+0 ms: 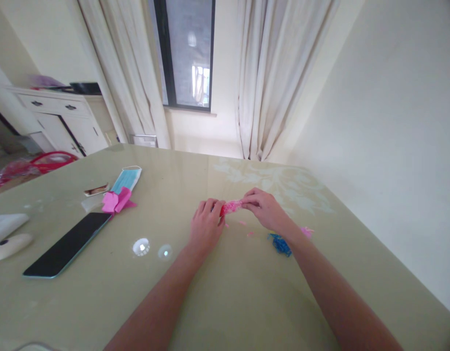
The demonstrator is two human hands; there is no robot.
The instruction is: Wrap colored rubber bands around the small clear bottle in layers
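Pink piece [231,207]: small, elongated, mottled pink and white, redder at its left end; held just above or on the bench [210,297], between its middle and far edge. Left hand [206,226]: grip closed on the red end. Right hand [261,208]: grip pinching the other end. Pink scraps [250,234] below it; blue tangle [281,244] by the right forearm. Bench pale green, glossy, floral pattern toward far right corner. Beyond: cream curtains [272,73], dark-framed window [188,53], white cabinet [64,119].
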